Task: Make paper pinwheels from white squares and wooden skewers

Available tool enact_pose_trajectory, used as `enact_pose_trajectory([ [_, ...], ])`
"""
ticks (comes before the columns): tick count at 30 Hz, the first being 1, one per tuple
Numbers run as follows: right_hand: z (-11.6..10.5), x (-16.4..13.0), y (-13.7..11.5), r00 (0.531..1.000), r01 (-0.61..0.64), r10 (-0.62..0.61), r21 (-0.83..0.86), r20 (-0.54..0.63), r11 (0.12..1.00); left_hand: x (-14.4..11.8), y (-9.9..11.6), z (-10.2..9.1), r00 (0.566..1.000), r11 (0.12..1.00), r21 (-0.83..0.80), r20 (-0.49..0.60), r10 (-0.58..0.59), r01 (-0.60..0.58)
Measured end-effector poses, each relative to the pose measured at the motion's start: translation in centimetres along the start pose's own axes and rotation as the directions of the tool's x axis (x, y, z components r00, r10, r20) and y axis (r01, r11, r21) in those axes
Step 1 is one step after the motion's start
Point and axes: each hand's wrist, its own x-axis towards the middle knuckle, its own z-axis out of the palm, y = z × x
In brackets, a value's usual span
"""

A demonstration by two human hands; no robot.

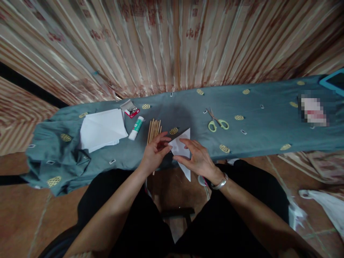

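Observation:
A folded white paper triangle [184,147] is between my hands at the table's front edge, its lower point hanging over the edge. My left hand [156,152] has its thumb and fingertips closed at the paper's left corner. Over the paper's right side lies my right hand [197,157], a bracelet on its wrist; its thumb and index finger are spread apart against the sheet. Just beyond my left hand is a bundle of thin wooden sticks [154,129], partly hidden by that hand. A glue stick [136,128] with a white cap lies left of the sticks.
A stack of white paper [103,129] lies at the left, beside an open small red box [131,110] of metal bits. Green-handled scissors [217,122] rest right of centre. At the far right are a blurred item [314,110] and a blue-edged object [333,81]. Curtains [172,43] hang behind.

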Motion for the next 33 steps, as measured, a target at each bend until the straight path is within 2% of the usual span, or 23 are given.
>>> enact_pose_trajectory([
  [4,0.2,0.3,-0.2,1.0,-0.007,0.007,0.015,-0.015,1.0,0.1,0.2,0.2,0.997,0.983,-0.163,0.007,-0.083,0.083],
  [14,0.0,0.5,-0.6,0.997,-0.076,0.075,0.071,0.009,0.995,-0.1,0.6,0.5,0.981,0.927,-0.325,0.009,-0.196,0.188],
  [25,-0.1,0.4,-0.8,0.998,-0.065,0.065,0.079,0.003,0.995,-0.1,0.9,0.8,0.969,0.898,-0.372,0.019,-0.247,0.237],
  [33,0.0,0.4,-0.6,0.999,-0.05,0.05,0.071,0.003,0.996,-0.1,1.1,1.0,0.972,0.9,-0.374,0.017,-0.233,0.222],
])
